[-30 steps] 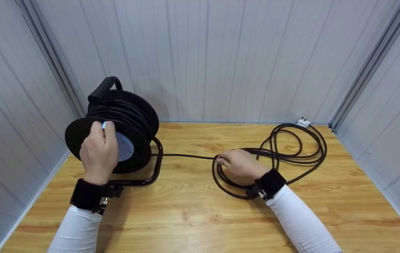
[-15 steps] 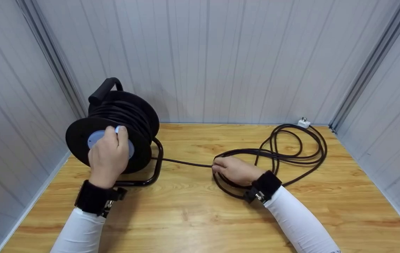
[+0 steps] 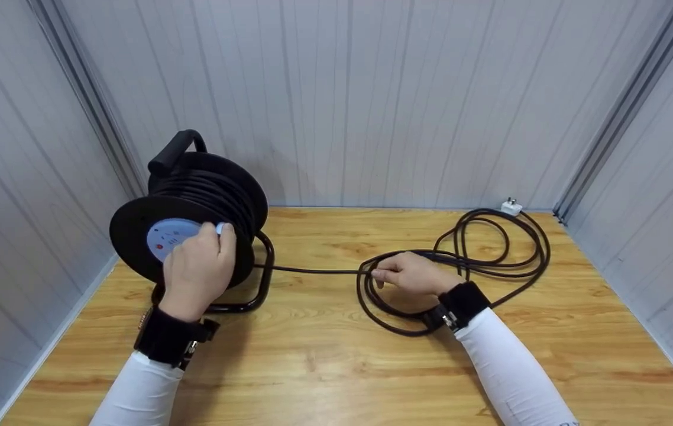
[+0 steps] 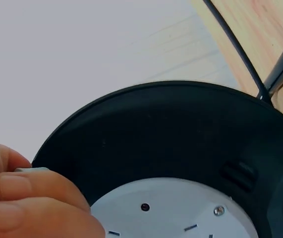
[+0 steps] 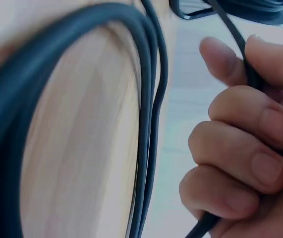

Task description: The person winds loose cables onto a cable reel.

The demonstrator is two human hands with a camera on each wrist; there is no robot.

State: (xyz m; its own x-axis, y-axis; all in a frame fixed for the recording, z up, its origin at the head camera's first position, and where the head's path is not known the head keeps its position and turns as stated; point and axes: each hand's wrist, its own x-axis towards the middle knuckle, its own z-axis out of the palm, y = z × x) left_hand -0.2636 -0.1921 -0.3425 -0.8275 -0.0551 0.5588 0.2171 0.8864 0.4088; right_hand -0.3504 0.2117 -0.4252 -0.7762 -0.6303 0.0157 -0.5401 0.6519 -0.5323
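On the left of the head view stands a black cable reel (image 3: 129, 236), wound with several turns of cable on its drum. My left hand (image 3: 197, 272) pinches the small light-blue knob (image 3: 221, 228) near the rim of the reel's pale socket disc (image 3: 172, 232). In the left wrist view, curled fingers (image 4: 42, 203) cover most of that knob. A stretch of black cable (image 3: 313, 271) runs from the reel to my right hand (image 3: 413, 273). Close up, the right fingers (image 5: 225, 148) curl round this cable (image 5: 253, 77), which comes out again below the little finger.
Loose loops of cable (image 3: 540, 260) lie on the wooden table (image 3: 324, 367) around and beyond the right hand. They end at a white plug (image 3: 511, 206) near the back wall (image 3: 336, 106). The reel rests on a black tube frame (image 3: 262, 290), with a carrying handle (image 3: 174, 152) on top.
The knob and my left hand have swung right and downward, turning the socket disc with them. My right hand dipped a little toward me, then moved back up and slightly right.
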